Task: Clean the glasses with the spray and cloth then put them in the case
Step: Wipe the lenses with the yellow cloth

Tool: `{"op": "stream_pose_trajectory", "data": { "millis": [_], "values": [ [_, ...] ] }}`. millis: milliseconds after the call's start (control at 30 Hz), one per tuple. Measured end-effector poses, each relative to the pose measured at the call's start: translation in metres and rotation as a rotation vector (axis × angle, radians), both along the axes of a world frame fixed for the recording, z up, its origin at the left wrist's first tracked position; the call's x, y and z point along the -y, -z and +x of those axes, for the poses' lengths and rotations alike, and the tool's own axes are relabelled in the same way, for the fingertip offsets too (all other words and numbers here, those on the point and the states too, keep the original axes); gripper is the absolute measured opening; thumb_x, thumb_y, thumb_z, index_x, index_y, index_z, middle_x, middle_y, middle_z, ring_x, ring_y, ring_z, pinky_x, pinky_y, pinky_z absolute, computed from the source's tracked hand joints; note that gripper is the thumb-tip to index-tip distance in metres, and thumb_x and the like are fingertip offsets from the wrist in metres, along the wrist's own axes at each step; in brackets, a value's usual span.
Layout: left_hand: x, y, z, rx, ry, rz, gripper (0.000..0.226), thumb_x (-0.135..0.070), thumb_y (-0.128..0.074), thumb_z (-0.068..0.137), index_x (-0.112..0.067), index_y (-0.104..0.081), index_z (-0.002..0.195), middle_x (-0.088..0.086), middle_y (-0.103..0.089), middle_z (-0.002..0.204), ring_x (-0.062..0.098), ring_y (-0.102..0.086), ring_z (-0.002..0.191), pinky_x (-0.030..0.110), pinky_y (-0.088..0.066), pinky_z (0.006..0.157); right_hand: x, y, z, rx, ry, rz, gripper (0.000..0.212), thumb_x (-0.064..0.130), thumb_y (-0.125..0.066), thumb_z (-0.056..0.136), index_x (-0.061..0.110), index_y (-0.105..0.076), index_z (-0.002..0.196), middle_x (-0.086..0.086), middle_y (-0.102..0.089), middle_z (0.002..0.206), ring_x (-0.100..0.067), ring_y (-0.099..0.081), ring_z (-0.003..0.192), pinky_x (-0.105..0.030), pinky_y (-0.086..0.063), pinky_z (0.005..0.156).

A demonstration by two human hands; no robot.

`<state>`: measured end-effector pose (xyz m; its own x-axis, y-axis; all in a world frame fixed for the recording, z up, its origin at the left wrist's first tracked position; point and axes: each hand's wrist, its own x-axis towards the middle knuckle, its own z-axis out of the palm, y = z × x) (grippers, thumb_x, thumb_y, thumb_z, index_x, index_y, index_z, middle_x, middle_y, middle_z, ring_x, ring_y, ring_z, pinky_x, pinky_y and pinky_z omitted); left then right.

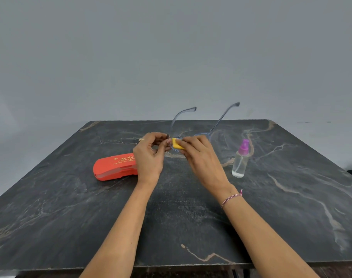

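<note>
Glasses with a thin translucent blue-grey frame (224, 117) are held above the dark marbled table (191, 217), temples open and pointing away. The left hand (151, 155) pinches the frame at one hinge, while the right hand (199, 155) pinches a small yellow cloth (178, 145) against the lens beside it. Wiping seems under way; the purple-capped clear spray bottle (240, 161) stands aside, and putting them in the orange-red hard case (115, 167) is left.

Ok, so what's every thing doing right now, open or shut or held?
glasses: arms unfolded, held up in the air.
cloth: folded, pressed on one lens.
case: lying flat, looks shut.
spray bottle: standing upright, untouched.
left hand: pinches the glasses at one corner.
right hand: pinches the cloth.
</note>
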<state>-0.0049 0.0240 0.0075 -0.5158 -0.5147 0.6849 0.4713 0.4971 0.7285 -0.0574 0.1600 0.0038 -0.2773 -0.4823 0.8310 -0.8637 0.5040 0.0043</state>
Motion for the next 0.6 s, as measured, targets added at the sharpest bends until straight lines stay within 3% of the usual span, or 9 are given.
{"op": "stream_pose_trajectory", "data": {
  "millis": [167,267,433,600],
  "values": [
    [-0.001,-0.003,0.003,-0.027,-0.026,-0.026,0.01,-0.005,-0.068,0.082,-0.014,-0.064,0.083,0.004,-0.066,0.078,0.009,-0.066,0.069,0.023,-0.057,0.062,-0.002,0.0,0.002,0.03,-0.061,-0.025,0.025,0.006,-0.051,0.089,0.005,-0.064,0.11,-0.004,-0.065,0.105,-0.018,-0.045,0.091,-0.026,-0.041,0.083],
    [-0.006,-0.003,0.004,-0.003,0.006,-0.035,0.01,-0.004,-0.068,0.082,-0.013,-0.064,0.084,0.001,-0.065,0.078,0.007,-0.067,0.068,0.026,-0.058,0.06,-0.004,-0.002,0.001,0.069,0.028,-0.072,0.022,0.006,-0.055,0.089,0.006,-0.064,0.109,-0.007,-0.061,0.099,-0.019,-0.042,0.091,-0.027,-0.043,0.08],
    [-0.009,-0.002,0.006,0.007,0.0,-0.145,0.007,-0.005,-0.068,0.083,-0.01,-0.065,0.085,-0.012,-0.062,0.079,0.006,-0.066,0.069,0.026,-0.058,0.061,0.002,-0.001,0.005,0.133,0.023,-0.052,0.032,-0.003,-0.063,0.083,0.005,-0.064,0.114,-0.009,-0.058,0.097,-0.016,-0.039,0.093,-0.023,-0.042,0.075],
    [-0.013,-0.004,0.006,-0.018,-0.023,-0.194,0.006,-0.004,-0.068,0.082,-0.008,-0.064,0.085,-0.014,-0.06,0.079,0.0,-0.065,0.069,0.021,-0.056,0.06,-0.003,-0.003,-0.003,0.107,0.09,-0.091,0.037,-0.01,-0.066,0.078,0.006,-0.065,0.11,-0.01,-0.056,0.095,-0.019,-0.039,0.09,-0.03,-0.048,0.071]
  ]
}}
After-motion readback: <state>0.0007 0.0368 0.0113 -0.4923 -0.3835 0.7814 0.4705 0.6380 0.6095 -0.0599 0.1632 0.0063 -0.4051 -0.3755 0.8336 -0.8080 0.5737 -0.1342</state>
